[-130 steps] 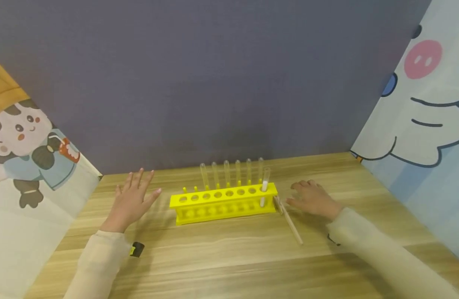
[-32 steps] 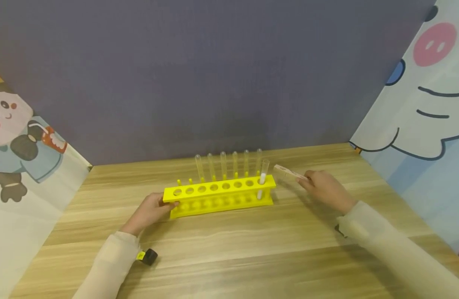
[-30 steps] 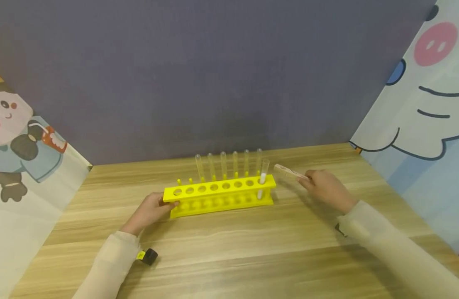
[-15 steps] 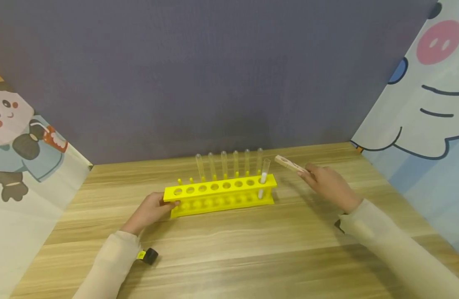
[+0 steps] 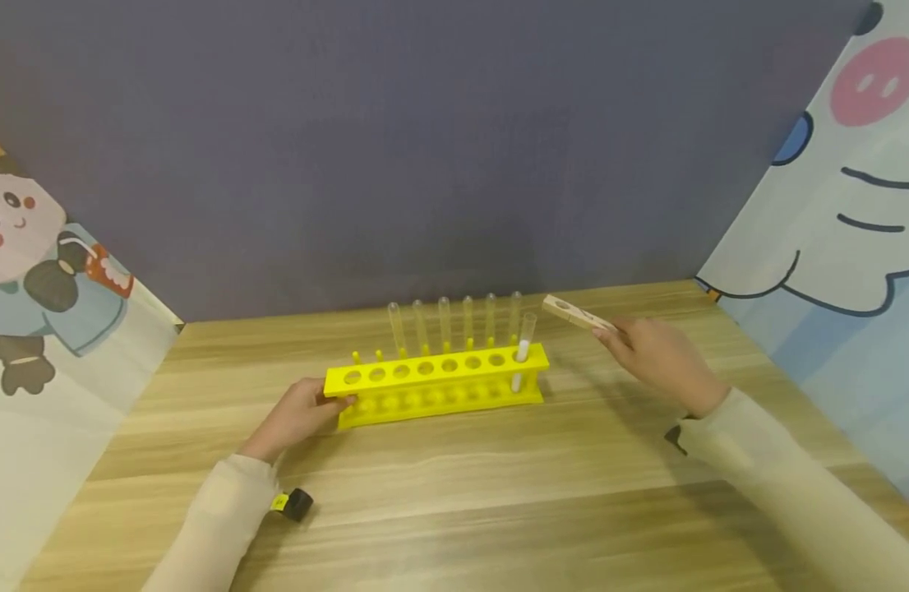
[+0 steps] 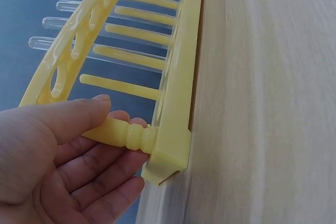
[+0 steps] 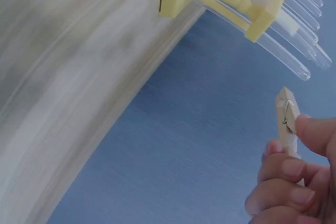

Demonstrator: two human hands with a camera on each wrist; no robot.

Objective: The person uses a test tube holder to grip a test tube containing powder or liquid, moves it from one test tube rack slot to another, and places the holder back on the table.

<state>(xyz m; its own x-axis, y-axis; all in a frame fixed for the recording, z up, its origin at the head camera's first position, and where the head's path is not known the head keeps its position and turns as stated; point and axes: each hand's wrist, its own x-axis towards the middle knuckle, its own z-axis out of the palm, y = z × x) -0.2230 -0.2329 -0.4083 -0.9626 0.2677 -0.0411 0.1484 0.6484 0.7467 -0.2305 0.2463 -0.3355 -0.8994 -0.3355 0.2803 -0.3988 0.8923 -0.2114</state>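
Observation:
A yellow test tube rack (image 5: pixel 440 383) stands on the table, with several upside-down clear tubes (image 5: pixel 444 322) on pegs along its back. One test tube (image 5: pixel 523 349) with white contents is upright in the rightmost hole. My left hand (image 5: pixel 297 415) grips the rack's left end; in the left wrist view, thumb and fingers close round the yellow end post (image 6: pixel 123 134). My right hand (image 5: pixel 662 362) pinches a wooden test tube clamp (image 5: pixel 573 313) by its handle. The clamp's head is raised right of the white-filled tube's mouth, apart from it, its metal spring (image 7: pixel 286 113) visible in the right wrist view.
A dark grey panel (image 5: pixel 351 164) rises behind the table (image 5: pixel 454 510). Printed cartoon sheets flank it left (image 5: pixel 55 329) and right (image 5: pixel 832 247). A small black device with a yellow label (image 5: pixel 297 505) shows at the left cuff.
My left hand, earlier spread beside the rack, now holds its left end. My right hand has picked up the clamp from the table and, in the last second, raised it slightly.

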